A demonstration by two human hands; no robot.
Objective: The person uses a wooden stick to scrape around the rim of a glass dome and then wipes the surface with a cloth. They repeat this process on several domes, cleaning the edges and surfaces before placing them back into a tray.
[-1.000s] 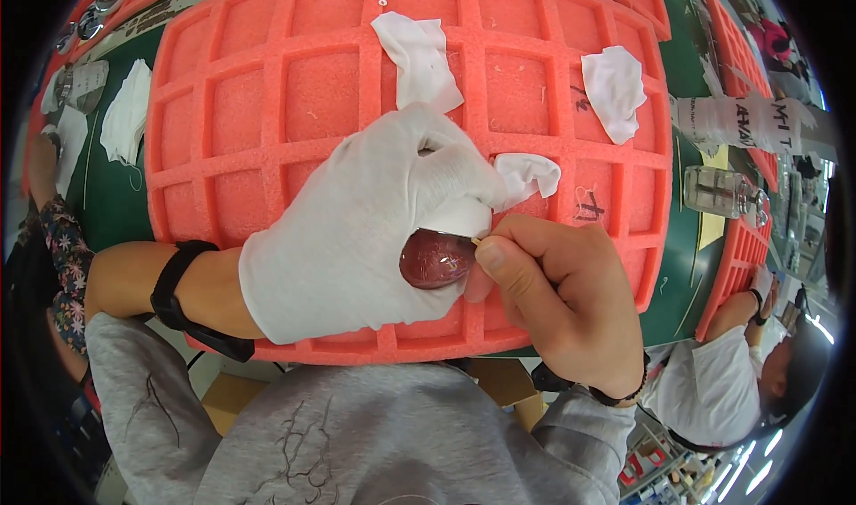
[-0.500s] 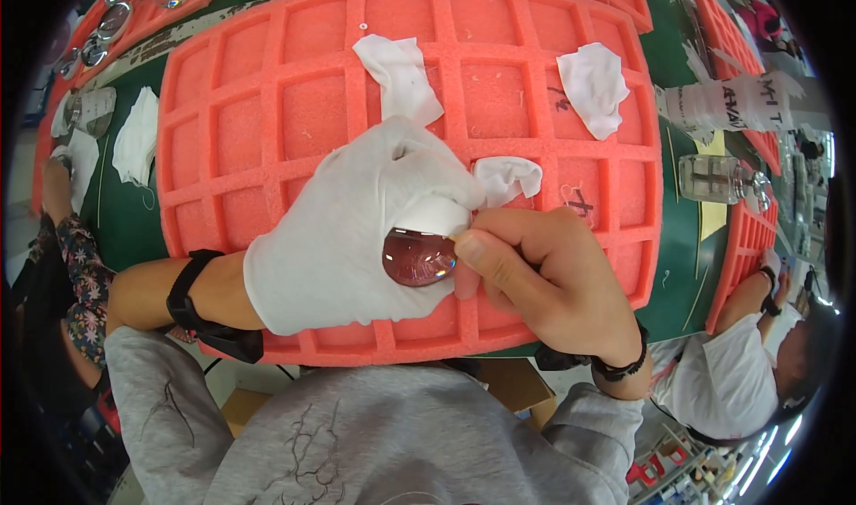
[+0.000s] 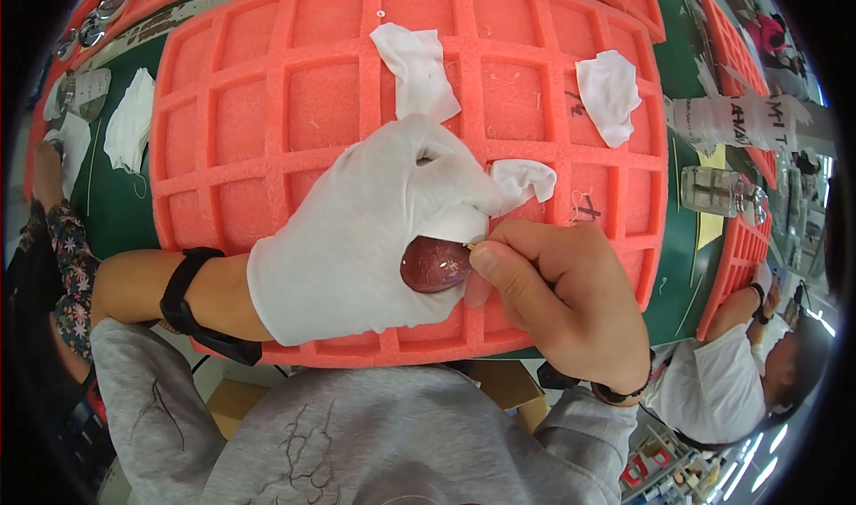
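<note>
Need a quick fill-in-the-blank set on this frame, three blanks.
1. The left hand wears a white ____.
2. Both hands hold a small dark red ____ between them.
3. The right hand is ____, with no covering.
4. The foam tray under the hands is coloured ____.

Missing words: glove; lens; bare; orange-red.

to the right of the big orange foam tray [image 3: 267, 104], past its right edge, a white paper label [image 3: 744, 122] is wrapped round a lying cylinder; it carries dark printed letters. just below that label, also right of the tray, stands a small clear glass bottle [image 3: 718, 191] with dark markings on its face, on the green surface. further down, beyond the tray's lower right corner, small red and white packages [image 3: 655, 469] show, too blurred to tell apart.
</note>
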